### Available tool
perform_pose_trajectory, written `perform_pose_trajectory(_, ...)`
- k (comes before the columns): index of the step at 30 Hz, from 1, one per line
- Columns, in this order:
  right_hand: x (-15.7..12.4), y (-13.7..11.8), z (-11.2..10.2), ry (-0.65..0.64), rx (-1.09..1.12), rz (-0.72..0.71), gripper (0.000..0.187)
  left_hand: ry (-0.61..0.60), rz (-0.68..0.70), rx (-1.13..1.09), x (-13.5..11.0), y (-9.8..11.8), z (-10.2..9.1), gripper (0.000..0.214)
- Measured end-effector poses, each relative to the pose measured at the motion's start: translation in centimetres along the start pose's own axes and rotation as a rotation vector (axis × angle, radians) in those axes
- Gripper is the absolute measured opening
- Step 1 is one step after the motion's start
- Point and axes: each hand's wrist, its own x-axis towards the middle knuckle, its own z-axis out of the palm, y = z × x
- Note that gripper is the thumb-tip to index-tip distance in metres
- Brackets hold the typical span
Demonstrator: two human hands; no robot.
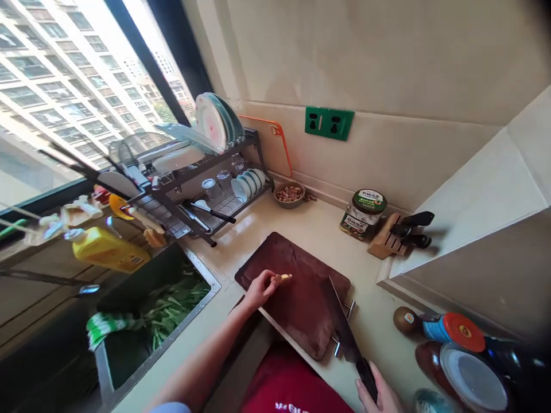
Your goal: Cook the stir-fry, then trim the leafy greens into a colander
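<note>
My left hand (pixel 258 289) is over the left half of a dark reddish-brown cutting board (pixel 293 315). Its fingers pinch a small pale yellow piece (pixel 285 277) that looks like a garlic clove, close to the board's surface. At the lower right, my right hand (pixel 381 393) is wrapped round the black handle of a kitchen knife (pixel 340 318). The dark blade slants up and left over the board's right side, its tip apart from my left hand. Metal handles (pixel 337 346) stick out from the board's right edge.
A bowl of peanut-like pieces (pixel 289 194) stands behind the board. Beyond it are a lidded jar (pixel 364 213) and knife block (pixel 385 241). Leafy greens (pixel 176 307) lie in the sink at left, below the dish rack (pixel 189 183). A kiwi (pixel 404 320) and jars crowd the right.
</note>
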Motion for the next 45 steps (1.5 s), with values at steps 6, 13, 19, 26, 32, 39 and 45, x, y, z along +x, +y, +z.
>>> perform_pose_trajectory(6, -0.2, -1.9, 2.4, 0.097, -0.065, 0.067, 0.064, -0.344, 0.141, -0.046, 2.6, 3.0, 2.1, 0.02)
perform_pose_trajectory(13, -0.9, -3.5, 4.6, 0.147, -0.223, -0.058, 0.051, -0.152, 0.39, 0.359, 3.6, 2.2, 2.5, 0.026)
perform_pose_trajectory(19, -2.0, -5.4, 4.8, 0.196, -0.197, -0.069, 0.046, -0.232, 0.47, 0.333, 2.6, 1.3, 2.4, 0.02)
perform_pose_trajectory(26, -4.7, -7.5, 6.4, 0.109, -0.027, -0.066, 0.038, -0.275, 0.333, 0.232, 0.8, 1.7, 3.4, 0.023)
perform_pose_trajectory(32, -5.3, -7.1, 7.4, 0.017, -0.002, 0.016, 0.041, -0.345, 0.243, 0.308, 0.7, 2.4, 4.0, 0.022)
perform_pose_trajectory(39, -5.7, -7.3, 8.7, 0.106, -0.117, 0.205, 0.034, -0.391, 0.233, 0.268, 0.7, 2.3, 3.9, 0.029)
perform_pose_trajectory(45, -5.9, -7.9, 7.5, -0.01, -0.053, 0.316, 0.039, -0.402, 0.191, 0.22, 0.9, 2.5, 3.7, 0.029)
